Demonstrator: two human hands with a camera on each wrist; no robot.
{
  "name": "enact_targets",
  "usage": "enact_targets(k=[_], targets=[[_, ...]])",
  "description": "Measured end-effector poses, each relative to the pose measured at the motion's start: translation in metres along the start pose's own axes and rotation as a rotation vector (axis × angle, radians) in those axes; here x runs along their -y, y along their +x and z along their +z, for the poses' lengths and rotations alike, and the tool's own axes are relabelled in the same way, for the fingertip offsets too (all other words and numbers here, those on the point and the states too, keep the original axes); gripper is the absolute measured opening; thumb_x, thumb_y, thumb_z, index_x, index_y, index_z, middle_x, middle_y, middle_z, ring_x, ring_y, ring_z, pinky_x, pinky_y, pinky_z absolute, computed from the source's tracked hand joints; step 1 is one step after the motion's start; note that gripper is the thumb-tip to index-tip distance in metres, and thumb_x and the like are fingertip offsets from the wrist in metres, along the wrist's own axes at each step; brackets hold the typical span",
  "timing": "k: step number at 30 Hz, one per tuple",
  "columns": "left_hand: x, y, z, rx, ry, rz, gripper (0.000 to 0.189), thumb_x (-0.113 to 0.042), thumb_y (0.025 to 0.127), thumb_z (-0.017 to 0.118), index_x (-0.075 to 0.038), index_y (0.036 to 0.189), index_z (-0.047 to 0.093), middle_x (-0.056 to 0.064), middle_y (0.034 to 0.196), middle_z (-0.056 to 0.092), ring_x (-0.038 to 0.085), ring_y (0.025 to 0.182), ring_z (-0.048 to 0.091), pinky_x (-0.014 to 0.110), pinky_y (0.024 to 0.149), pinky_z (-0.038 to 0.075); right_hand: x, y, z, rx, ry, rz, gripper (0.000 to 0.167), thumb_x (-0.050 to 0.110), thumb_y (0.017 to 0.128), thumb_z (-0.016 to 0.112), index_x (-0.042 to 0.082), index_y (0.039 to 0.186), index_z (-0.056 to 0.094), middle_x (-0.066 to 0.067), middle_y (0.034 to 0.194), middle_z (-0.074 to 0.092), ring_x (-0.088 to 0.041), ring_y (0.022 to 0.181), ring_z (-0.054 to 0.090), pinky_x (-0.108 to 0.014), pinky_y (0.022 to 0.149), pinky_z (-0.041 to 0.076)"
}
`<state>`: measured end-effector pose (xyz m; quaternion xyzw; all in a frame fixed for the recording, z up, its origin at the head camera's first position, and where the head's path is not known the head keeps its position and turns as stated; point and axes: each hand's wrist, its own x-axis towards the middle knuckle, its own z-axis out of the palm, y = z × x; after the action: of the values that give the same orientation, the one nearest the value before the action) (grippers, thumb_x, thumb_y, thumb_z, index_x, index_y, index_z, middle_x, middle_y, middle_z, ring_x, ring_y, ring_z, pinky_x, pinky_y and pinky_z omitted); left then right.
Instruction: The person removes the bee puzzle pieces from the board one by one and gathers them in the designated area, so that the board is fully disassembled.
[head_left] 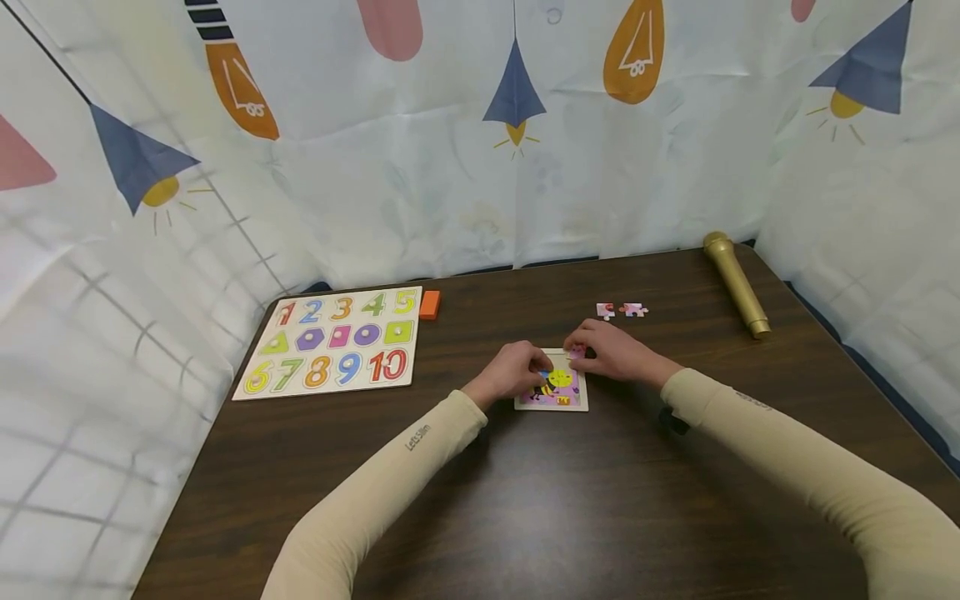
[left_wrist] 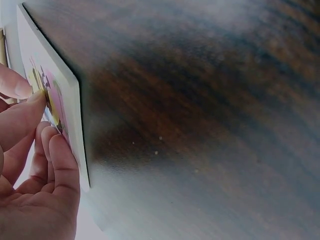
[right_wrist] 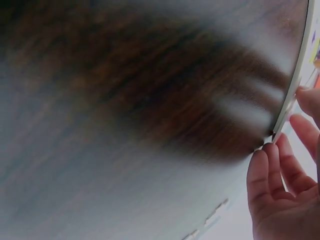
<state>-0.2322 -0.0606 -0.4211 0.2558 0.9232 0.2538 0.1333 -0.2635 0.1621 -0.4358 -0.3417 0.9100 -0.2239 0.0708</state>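
A small square jigsaw puzzle [head_left: 562,400] in a pale tray lies on the dark table, with a yellow and black bee picture on pink. My left hand [head_left: 513,369] is over its left side, thumb and finger pinching a puzzle piece that the fingertips largely cover. In the left wrist view, the other fingers [left_wrist: 64,160] are curled near the tray edge [left_wrist: 75,110]. My right hand [head_left: 615,350] is at the upper right corner, thumb and fingertips round a pink puzzle piece [head_left: 577,353]. The right wrist view shows its fingertips [right_wrist: 258,165] by the tray's corner.
Two loose jigsaw pieces [head_left: 633,309] lie behind the right hand. A gold microphone [head_left: 738,287] is at the back right. At the left lies a number and shape board [head_left: 360,333], with an orange block [head_left: 430,305] beside it. A patterned curtain [head_left: 450,200] stands behind the table.
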Motion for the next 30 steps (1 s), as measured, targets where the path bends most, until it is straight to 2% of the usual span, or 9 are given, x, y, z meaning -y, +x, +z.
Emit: enact_targets(k=[6, 16, 22, 25, 30], targets=[[0.001, 0.001, 0.001, 0.01, -0.009, -0.003, 0.021, -0.008, 0.089, 0.071, -0.006, 0.109, 0.073, 0.005, 0.103, 0.071, 0.012, 0.087, 0.062, 0.026, 0.08, 0.05, 0.0, 0.002, 0.002, -0.008, -0.02, 0.021, 0.03, 0.022, 0.09, 0.07, 0.009, 0.117, 0.068, -0.008, 0.112, 0.06, -0.023, 0.099, 0.054, -0.043, 0.091, 0.048], [0.002, 0.003, 0.001, 0.01, -0.006, -0.004, 0.02, -0.009, 0.088, 0.071, -0.006, 0.108, 0.074, 0.004, 0.101, 0.071, 0.011, 0.084, 0.06, 0.025, 0.079, 0.049, -0.008, -0.005, -0.005, -0.063, 0.057, 0.01, 0.031, 0.022, 0.091, 0.07, 0.008, 0.119, 0.07, -0.009, 0.114, 0.062, -0.024, 0.101, 0.057, -0.044, 0.088, 0.049], [0.001, 0.003, 0.001, 0.017, -0.015, -0.023, 0.021, -0.009, 0.089, 0.071, -0.006, 0.109, 0.074, 0.005, 0.102, 0.07, 0.012, 0.084, 0.059, 0.026, 0.081, 0.049, -0.026, -0.011, -0.02, -0.149, 0.165, 0.146, 0.035, 0.026, 0.094, 0.067, 0.005, 0.122, 0.067, -0.013, 0.115, 0.061, -0.027, 0.099, 0.06, -0.046, 0.086, 0.049], [0.001, 0.003, 0.001, 0.014, -0.01, -0.025, 0.021, -0.009, 0.089, 0.071, -0.006, 0.109, 0.074, 0.005, 0.102, 0.07, 0.012, 0.084, 0.059, 0.026, 0.081, 0.049, -0.037, -0.014, -0.028, -0.174, 0.19, 0.221, 0.04, 0.03, 0.094, 0.066, 0.005, 0.125, 0.065, -0.015, 0.116, 0.06, -0.029, 0.102, 0.059, -0.048, 0.088, 0.048], [0.001, 0.003, 0.002, 0.018, -0.023, -0.039, 0.021, -0.009, 0.089, 0.071, -0.006, 0.11, 0.073, 0.005, 0.103, 0.07, 0.012, 0.085, 0.059, 0.026, 0.082, 0.049, -0.059, -0.022, -0.038, -0.192, 0.201, 0.293, 0.045, 0.033, 0.096, 0.063, 0.004, 0.13, 0.061, -0.018, 0.121, 0.059, -0.033, 0.11, 0.057, -0.051, 0.092, 0.045]])
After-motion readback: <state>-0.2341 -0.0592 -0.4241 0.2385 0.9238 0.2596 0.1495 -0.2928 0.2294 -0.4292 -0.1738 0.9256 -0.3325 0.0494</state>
